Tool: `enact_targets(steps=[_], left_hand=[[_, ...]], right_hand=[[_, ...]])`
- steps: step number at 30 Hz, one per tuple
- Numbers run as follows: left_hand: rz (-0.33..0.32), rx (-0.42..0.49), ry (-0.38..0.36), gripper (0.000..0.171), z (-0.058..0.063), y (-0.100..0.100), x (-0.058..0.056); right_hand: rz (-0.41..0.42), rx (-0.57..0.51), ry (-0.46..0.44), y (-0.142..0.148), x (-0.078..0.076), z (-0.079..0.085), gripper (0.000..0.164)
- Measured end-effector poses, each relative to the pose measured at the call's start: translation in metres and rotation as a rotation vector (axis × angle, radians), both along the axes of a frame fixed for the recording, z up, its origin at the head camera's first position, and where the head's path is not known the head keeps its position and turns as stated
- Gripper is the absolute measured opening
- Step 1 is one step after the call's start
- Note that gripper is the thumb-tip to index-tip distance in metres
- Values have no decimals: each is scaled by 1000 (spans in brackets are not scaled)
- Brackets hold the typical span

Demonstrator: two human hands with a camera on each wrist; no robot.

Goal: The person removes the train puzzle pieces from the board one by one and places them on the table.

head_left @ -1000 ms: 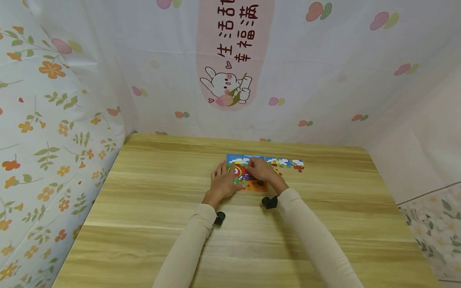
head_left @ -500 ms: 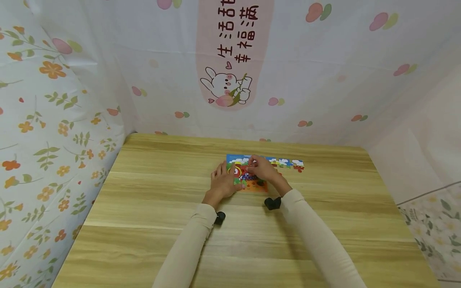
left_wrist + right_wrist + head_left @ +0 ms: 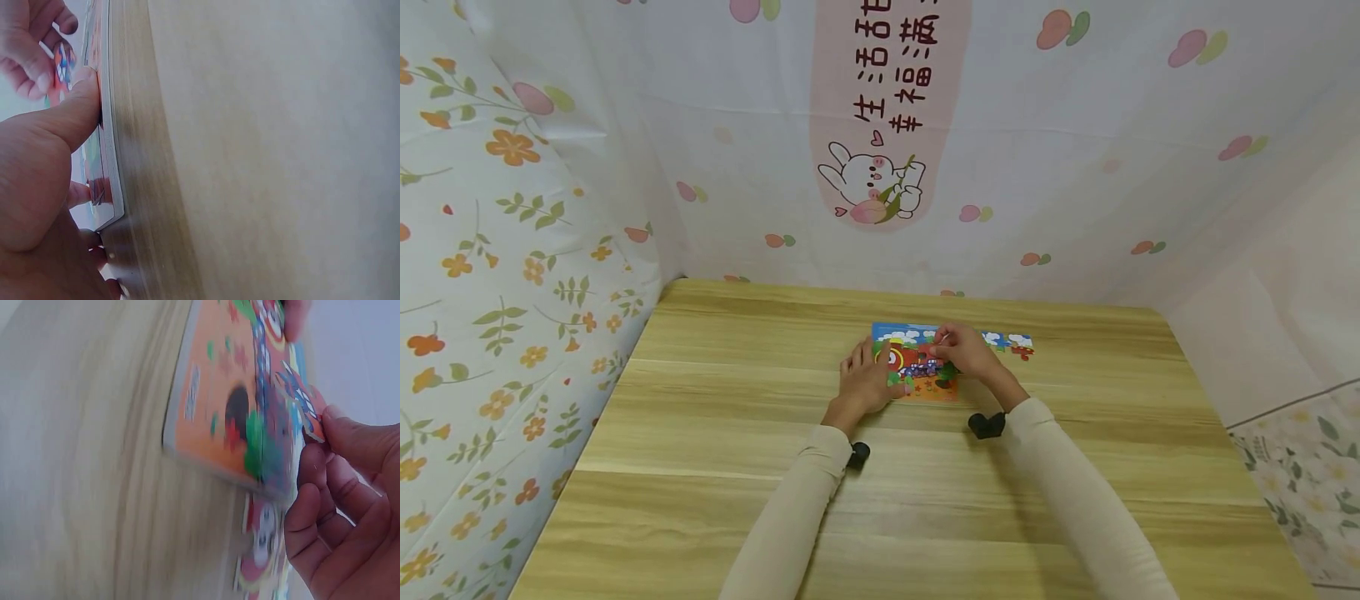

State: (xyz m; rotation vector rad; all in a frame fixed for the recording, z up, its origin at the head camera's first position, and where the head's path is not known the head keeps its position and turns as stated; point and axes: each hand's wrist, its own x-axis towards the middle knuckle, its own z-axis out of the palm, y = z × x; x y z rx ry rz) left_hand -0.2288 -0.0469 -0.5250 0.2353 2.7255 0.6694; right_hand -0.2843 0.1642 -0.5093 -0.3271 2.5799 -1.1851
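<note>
A colourful cartoon jigsaw board [image 3: 931,388] lies near the table's far side. My left hand [image 3: 863,382] rests on its left part, fingers spread, the thumb [image 3: 86,100] pressing near the front edge. Between thumb and fingers, my right hand [image 3: 968,357] pinches a red and blue jigsaw piece [image 3: 304,406]. This piece is tilted and raised over the board's right part. In the left wrist view, the held piece [image 3: 64,64] appears just beyond my left thumb.
Several jigsaw pieces [image 3: 1020,344] lie in a row right of the board, partly behind my right hand. The wooden table [image 3: 910,517] stretches toward me. A printed cloth [image 3: 1037,192] hangs behind its far edge.
My right hand has moved to the right, showing more of the board's middle and covering more of the pieces beside it. My left hand has stayed in place.
</note>
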Motion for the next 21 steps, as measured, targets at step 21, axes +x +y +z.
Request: enact_targets(steps=[21], left_hand=[[4, 19, 10, 88, 0, 0, 2]], right_hand=[[-111, 79, 10, 78, -2, 2, 14]])
